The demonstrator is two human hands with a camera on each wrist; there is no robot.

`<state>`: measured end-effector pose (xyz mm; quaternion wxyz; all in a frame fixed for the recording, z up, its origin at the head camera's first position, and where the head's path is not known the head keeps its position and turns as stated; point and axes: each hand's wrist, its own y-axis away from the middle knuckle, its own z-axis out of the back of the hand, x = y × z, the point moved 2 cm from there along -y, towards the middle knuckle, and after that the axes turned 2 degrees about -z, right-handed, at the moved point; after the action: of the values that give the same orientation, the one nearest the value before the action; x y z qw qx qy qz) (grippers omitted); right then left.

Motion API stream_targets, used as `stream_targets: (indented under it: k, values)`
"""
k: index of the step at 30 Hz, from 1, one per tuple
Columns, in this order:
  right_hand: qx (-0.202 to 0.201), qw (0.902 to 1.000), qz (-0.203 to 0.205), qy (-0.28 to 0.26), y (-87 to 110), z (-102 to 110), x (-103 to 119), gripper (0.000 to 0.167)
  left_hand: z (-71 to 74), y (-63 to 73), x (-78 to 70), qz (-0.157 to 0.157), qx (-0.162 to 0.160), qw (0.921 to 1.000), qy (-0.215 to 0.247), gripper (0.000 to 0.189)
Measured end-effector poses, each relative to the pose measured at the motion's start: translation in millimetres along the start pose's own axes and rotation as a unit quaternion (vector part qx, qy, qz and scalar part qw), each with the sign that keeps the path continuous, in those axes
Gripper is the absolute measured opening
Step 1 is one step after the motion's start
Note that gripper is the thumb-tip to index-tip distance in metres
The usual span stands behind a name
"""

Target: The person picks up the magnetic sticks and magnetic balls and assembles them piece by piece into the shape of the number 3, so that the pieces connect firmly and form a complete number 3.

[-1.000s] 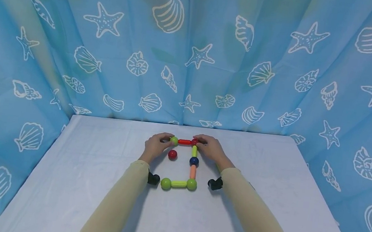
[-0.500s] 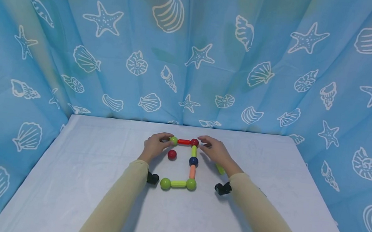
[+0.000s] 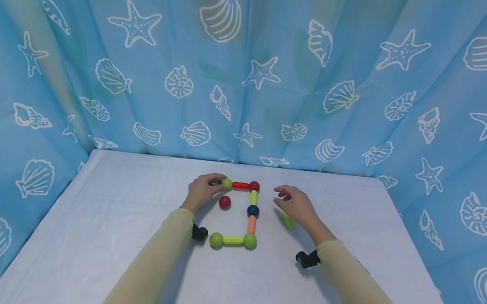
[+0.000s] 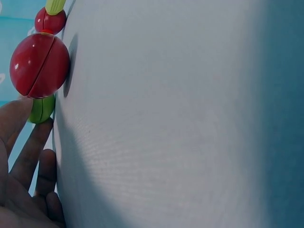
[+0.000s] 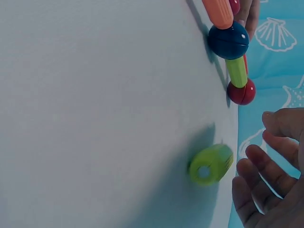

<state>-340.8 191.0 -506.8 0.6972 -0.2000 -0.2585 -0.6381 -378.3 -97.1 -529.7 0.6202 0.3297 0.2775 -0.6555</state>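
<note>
Balls and rods lie joined on the white cloth. My left hand (image 3: 204, 190) pinches the green ball (image 3: 227, 184) at the back left between thumb and fingers. From that ball a red rod (image 3: 241, 185) runs to a red ball (image 3: 254, 186). A yellow-green rod (image 3: 253, 197), a dark blue ball (image 3: 253, 211) and an orange rod (image 3: 252, 224) lead down to a green ball (image 3: 250, 241) at the front. My right hand (image 3: 298, 207) holds nothing, fingers loosely bent, above a loose yellow-green rod (image 5: 211, 164).
A separate red ball (image 3: 225, 202) lies inside the figure. At the front, a yellow-green rod (image 3: 233, 240) ends in another green ball (image 3: 216, 240). A blue shell-patterned curtain (image 3: 205, 91) hangs behind the table (image 3: 128, 198).
My right hand has let go of the back red ball and moved right, towards me, uncovering the loose yellow-green rod. My left hand stays on the green ball.
</note>
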Motion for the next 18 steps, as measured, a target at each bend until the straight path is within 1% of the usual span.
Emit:
stream_targets:
  k: [4, 11, 18]
  values:
    - [0.004, 0.9997, -0.023, 0.004, 7.2, 2.4, -9.0, 0.036, 0.3, 0.4, 0.5, 0.001, -0.001, 1.0, 0.001, 0.036]
    - [0.014, 0.9994, -0.023, 0.021, 20.9, 5.1, -21.7, 0.037, 0.5, -0.3, -0.5, 0.001, 0.003, 1.0, 0.003, 0.037]
    - [0.022, 0.9982, -0.05, 0.024, 30.0, 4.6, -27.7, 0.036, 0.3, 1.2, -0.8, -0.002, 0.001, 1.0, 0.003, 0.036]
